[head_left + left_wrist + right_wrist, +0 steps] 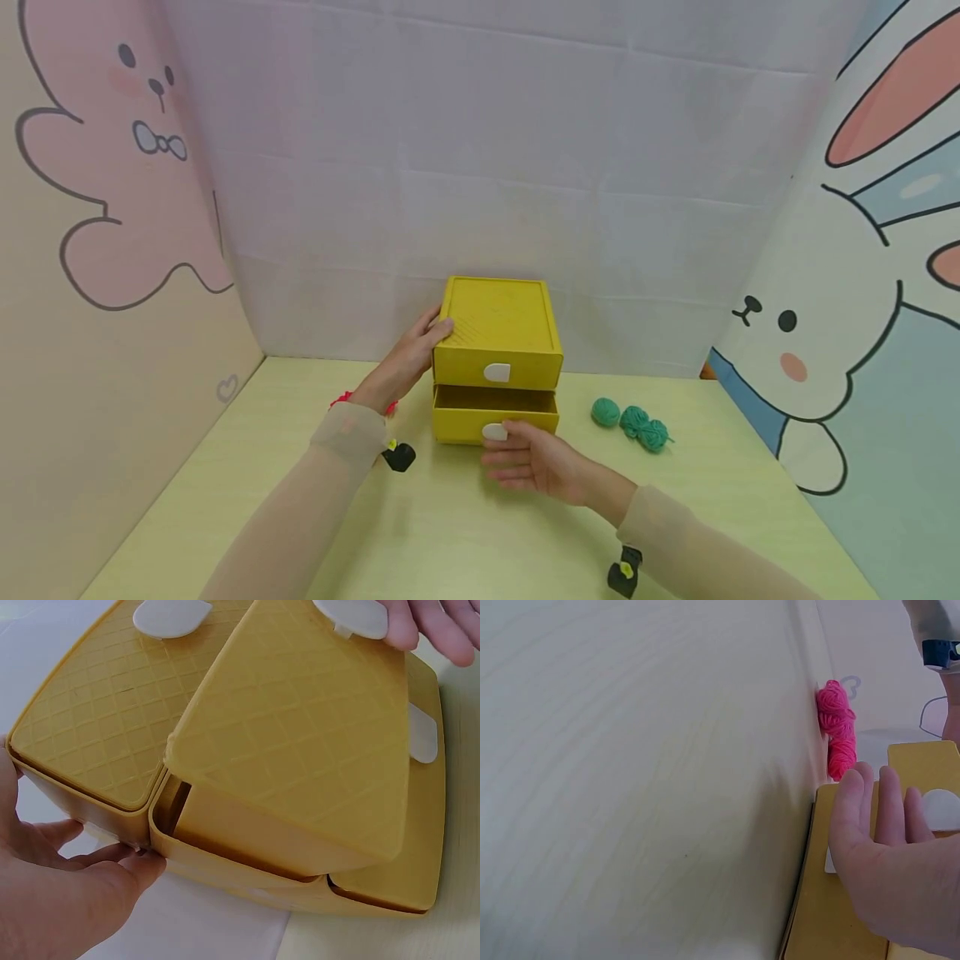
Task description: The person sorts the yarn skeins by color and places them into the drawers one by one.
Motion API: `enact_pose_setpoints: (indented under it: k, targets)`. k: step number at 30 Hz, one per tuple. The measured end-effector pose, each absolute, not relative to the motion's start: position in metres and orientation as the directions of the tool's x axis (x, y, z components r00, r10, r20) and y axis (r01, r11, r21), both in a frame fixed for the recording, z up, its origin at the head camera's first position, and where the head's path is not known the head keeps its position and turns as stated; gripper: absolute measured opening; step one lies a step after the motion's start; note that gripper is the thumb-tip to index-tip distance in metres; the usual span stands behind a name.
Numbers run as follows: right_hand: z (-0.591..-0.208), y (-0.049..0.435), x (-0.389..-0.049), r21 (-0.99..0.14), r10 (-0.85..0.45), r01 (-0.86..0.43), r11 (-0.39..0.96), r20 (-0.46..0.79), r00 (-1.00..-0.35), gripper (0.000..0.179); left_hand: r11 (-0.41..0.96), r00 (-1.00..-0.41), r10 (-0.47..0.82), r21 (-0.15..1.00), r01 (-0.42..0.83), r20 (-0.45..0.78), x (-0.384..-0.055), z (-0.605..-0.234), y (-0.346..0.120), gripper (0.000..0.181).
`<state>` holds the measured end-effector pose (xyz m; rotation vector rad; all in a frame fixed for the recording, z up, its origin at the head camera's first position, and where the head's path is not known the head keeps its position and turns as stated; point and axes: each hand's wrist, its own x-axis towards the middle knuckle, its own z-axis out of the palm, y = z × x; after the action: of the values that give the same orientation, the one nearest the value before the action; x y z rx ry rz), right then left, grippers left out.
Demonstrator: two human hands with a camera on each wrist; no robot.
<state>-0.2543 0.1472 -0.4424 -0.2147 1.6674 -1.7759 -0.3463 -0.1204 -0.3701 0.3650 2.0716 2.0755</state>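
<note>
A yellow drawer cabinet (498, 312) stands against the back wall. Its lower visible drawer (495, 426) is partly pulled out, while the drawer above is closed. From the left wrist view, a third drawer (420, 825) shows under the pulled-out one. My left hand (405, 362) holds the cabinet's left side, thumb over the top edge and fingers along the wall. At the pulled-out drawer's white tab handle (494, 432), my right hand (547, 462) has its thumb by the tab. Its other fingers extend loosely below, slightly blurred, with nothing between them.
Several small balls of green yarn (633, 422) lie on the table right of the cabinet. Pink-red yarn (837, 727) lies to the left, mostly behind my left wrist in the head view. A white cloth wall (487, 167) stands close behind.
</note>
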Motion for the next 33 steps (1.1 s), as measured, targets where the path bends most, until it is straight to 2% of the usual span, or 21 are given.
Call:
enact_pose_setpoints:
  k: [17, 33]
  targets:
    - [-0.443, 0.149, -0.217, -0.916, -0.567, 0.397, 0.053, -0.355, -0.744, 0.074, 0.011, -0.954, 0.298, 0.999, 0.034, 0.029, -0.345, -0.369, -0.120, 0.072]
    - [-0.448, 0.148, -0.197, -0.906, -0.553, 0.419, 0.053, -0.376, -0.743, 0.072, 0.020, -0.951, 0.306, 0.999, 0.044, 0.036, -0.345, -0.370, -0.120, 0.073]
